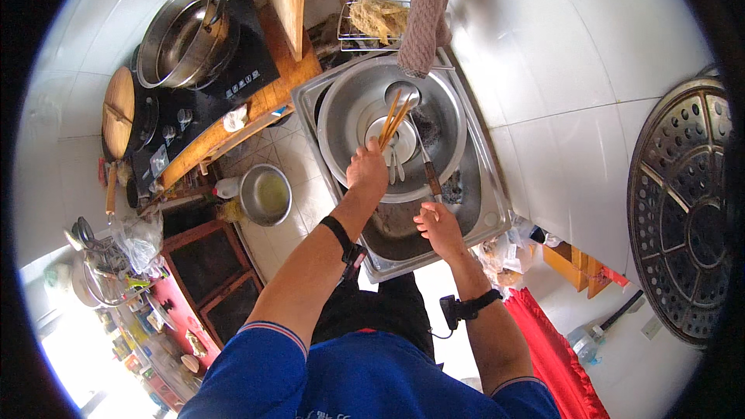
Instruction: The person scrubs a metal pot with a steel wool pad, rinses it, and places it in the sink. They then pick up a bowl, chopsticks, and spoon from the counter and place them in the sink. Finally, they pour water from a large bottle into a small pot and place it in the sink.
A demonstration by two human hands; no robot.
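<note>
My left hand [368, 170] grips a bundle of wooden chopsticks [394, 120] over a large metal basin [340, 170]. The basin sits in a stainless steel sink [401, 244]. Under the chopsticks, a small bowl [411, 138] and spoons [396, 170] lie in the basin. A ladle [425, 148] with a brown handle leans across the basin, its handle end over the near rim. Just below that handle is my right hand [437, 229], fingers loosely curled and apart, with nothing seen in it. A dark scouring pad [428, 127] appears to lie in the basin right of the bowl.
A knitted brown cover [428, 17] hangs over the basin's far edge, near a wire rack [343, 35]. Left are a black cooktop [250, 52] with a steel pot [148, 52], and a metal pot [245, 201] on the floor. A perforated steamer plate [678, 209] hangs right.
</note>
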